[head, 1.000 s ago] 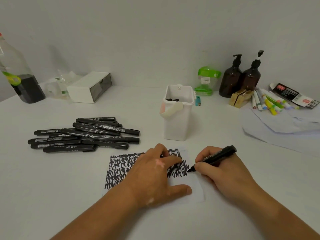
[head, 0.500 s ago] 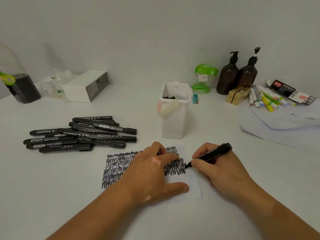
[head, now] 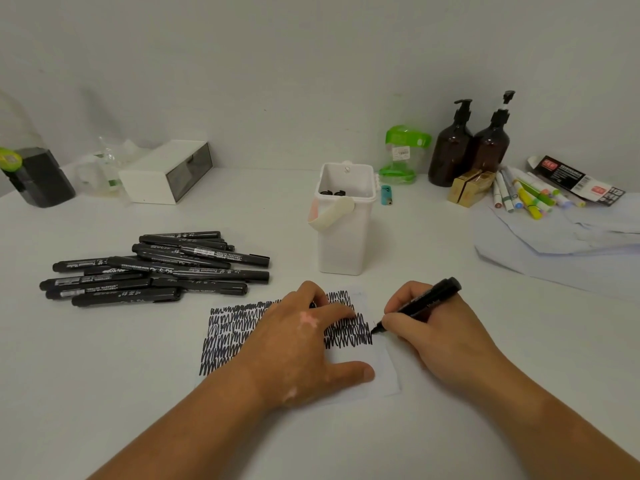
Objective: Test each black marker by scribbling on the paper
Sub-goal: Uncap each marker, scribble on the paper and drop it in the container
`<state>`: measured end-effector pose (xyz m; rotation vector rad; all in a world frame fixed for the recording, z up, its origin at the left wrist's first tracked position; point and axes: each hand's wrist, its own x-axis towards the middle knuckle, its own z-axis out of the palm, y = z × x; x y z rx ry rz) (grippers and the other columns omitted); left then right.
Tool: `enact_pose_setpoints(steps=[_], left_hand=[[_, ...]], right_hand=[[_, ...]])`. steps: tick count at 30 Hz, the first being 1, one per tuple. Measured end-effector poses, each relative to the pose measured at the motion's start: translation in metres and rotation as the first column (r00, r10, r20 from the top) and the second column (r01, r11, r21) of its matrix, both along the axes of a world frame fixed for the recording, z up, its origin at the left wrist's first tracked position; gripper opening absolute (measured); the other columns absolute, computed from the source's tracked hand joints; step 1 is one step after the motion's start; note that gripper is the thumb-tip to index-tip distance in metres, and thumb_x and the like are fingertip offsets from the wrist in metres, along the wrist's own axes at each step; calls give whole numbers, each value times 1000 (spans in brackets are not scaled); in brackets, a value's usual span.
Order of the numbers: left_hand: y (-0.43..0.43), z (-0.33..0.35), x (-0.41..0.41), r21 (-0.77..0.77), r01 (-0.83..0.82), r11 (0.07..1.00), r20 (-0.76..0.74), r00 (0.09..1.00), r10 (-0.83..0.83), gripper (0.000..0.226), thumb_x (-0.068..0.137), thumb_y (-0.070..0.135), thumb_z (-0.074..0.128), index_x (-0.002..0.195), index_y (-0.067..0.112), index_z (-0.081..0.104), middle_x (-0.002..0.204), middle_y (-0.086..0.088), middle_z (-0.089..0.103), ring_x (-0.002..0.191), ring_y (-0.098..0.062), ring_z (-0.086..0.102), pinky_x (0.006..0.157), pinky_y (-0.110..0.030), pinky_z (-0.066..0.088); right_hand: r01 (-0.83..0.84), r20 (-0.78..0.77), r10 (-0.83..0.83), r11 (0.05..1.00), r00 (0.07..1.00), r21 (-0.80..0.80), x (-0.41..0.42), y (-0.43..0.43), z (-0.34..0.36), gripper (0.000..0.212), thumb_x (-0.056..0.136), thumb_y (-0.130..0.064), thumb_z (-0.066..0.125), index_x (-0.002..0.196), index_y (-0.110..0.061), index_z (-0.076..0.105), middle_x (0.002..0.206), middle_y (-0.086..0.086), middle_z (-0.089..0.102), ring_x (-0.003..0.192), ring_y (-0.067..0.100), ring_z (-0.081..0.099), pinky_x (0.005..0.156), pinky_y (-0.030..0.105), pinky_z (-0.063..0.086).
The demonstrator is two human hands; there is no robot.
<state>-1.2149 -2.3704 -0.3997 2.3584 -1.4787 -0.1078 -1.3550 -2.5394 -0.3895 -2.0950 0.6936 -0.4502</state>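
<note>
Your white table (head: pixel 104 393) bears the scribbled paper (head: pixel 228 337) near its front edge, black markers (head: pixel 156 268) toward the left edge, and a white bin (head: pixel 343 244) mid-table.

Marker (head: pixel 420 304) tip on scribbled paper (head: pixel 382 374)

We see two bare arms across the bottom of the frame: the left forearm (head: pixel 194 434) at lower centre, the right forearm (head: pixel 554 420) at lower right. The left hand (head: pixel 304 344) and right hand (head: pixel 440 337) are bare too. A small irregular patch marks the left hand's back, and its thumbnail is short.
</note>
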Motion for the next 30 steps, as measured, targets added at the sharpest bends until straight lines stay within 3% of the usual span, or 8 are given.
enact_pose_setpoints(steps=[3,8,13,17,19,22,26,30], left_hand=[[0,1,-1,8,0,1000,-2,1000,0,87,62,91,52,138,51,42,119,18,38,113,-9,48,101,-29,43],[0,2,-2,15,-1,1000,-19,1000,2,88,61,93,51,137,51,41,118,18,39,112,-10,49,101,-32,44],[0,5,-3,36,-8,999,-16,1000,9,87,62,92,52,138,51,41,118,18,39,112,-9,48,101,-31,44],[2,7,-4,34,-6,999,-44,999,8,84,68,87,55,140,48,40,121,18,41,113,-7,47,102,-27,42],[2,9,-4,-33,-22,999,-136,991,18,71,79,72,60,141,45,40,124,19,45,111,-3,47,102,-23,40],[2,18,-1,-252,-116,961,-493,870,-24,42,91,30,55,130,46,48,120,19,58,89,-8,57,87,-21,46],[5,23,5,-367,-200,908,-695,708,-126,57,83,5,46,125,44,51,116,13,67,92,-24,60,83,-40,53],[1,20,6,-355,-299,886,-793,599,-116,56,84,-5,71,124,32,57,115,12,71,94,-17,70,80,-28,59]], right_hand=[[-25,-20,26,1000,999,7,-1,1,2,10,69,-35,68,74,-26,66,53,-16,58,48,1,50,46,10,37],[15,-11,-14,1000,1000,16,0,-1,1,7,78,-29,72,75,-29,67,55,-16,61,47,-1,52,44,10,36],[-23,-41,24,1000,999,22,-1,1,4,16,63,-39,61,72,-26,64,52,-15,56,48,0,48,44,11,34],[47,120,-75,975,990,219,-2,-4,4,11,66,-29,64,69,-19,63,49,-4,51,44,11,42,45,24,31],[41,213,-138,914,967,404,-2,-7,7,7,67,-23,65,66,-19,59,52,3,48,46,16,38,41,24,29],[-11,302,-169,858,938,513,-3,-11,10,10,69,-19,68,65,-20,59,55,5,49,47,15,41,38,25,32],[-80,384,-139,861,913,502,-5,-13,11,15,78,-12,74,69,-15,63,58,9,54,49,17,47,41,26,38],[-97,403,-135,858,905,505,-6,-15,12,13,83,-4,74,75,-14,70,56,4,50,47,15,43,40,23,33]])
